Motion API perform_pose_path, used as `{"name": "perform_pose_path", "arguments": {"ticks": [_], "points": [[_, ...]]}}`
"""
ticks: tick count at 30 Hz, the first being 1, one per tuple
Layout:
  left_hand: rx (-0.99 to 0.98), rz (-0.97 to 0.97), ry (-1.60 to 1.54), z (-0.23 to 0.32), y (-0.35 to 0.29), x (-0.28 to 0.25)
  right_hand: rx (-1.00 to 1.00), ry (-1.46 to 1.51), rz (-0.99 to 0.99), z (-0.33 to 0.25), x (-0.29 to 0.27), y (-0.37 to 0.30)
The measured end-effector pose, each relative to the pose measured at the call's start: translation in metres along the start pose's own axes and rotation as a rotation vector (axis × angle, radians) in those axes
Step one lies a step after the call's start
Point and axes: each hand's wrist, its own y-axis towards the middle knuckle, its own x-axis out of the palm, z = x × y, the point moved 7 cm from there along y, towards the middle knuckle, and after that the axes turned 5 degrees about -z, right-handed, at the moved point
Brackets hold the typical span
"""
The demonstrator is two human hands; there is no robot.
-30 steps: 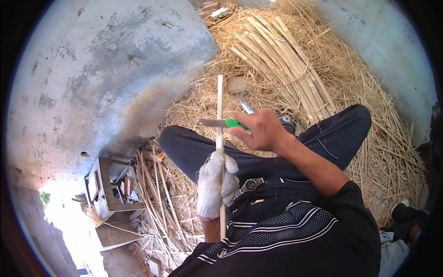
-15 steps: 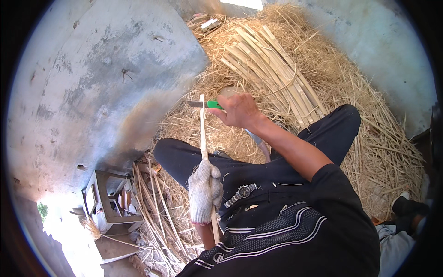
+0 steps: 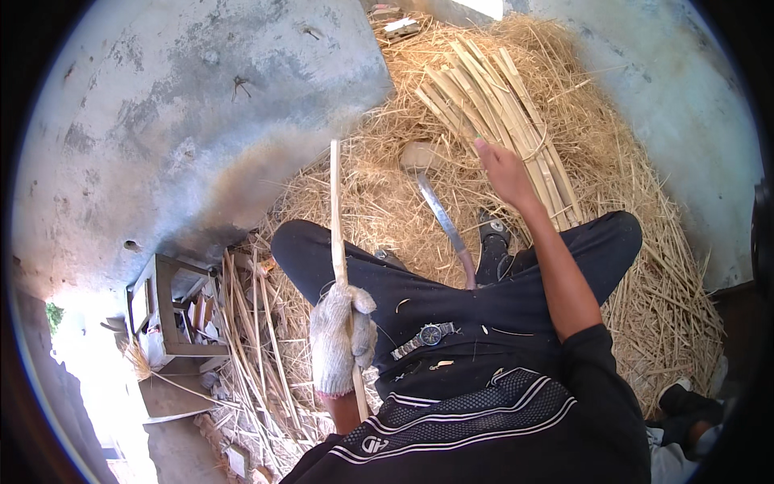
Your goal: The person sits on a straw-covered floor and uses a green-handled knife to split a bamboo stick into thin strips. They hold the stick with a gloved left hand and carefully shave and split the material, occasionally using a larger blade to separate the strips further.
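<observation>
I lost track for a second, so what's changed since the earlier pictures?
The bare right hand has swung rightward, away from the long pale wood-like strip, its green-handled knife now barely showing. The grey-white knit-gloved left hand still grips the strip.
</observation>
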Motion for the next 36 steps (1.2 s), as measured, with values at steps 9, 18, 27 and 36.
{"name": "perform_pose_path", "arguments": {"ticks": [9, 18, 27, 36], "points": [[-0.019, -0.104, 0.027, -0.001, 0.008, 0.024, -0.692, 0.17, -0.213, -0.144, 0.023, -0.115], [-0.191, -0.023, 0.322, 0.0, 0.001, 0.031, -0.772, -0.027, -0.032, -0.152, 0.027, -0.126], [0.028, -0.033, 0.871, -0.017, 0.01, 0.015, -0.69, -0.209, 0.188, -0.119, 0.042, -0.071], [-0.041, -0.178, 0.326, -0.016, -0.035, 0.029, 0.228, -0.296, 0.368, 0.046, -0.049, 0.073]]}}
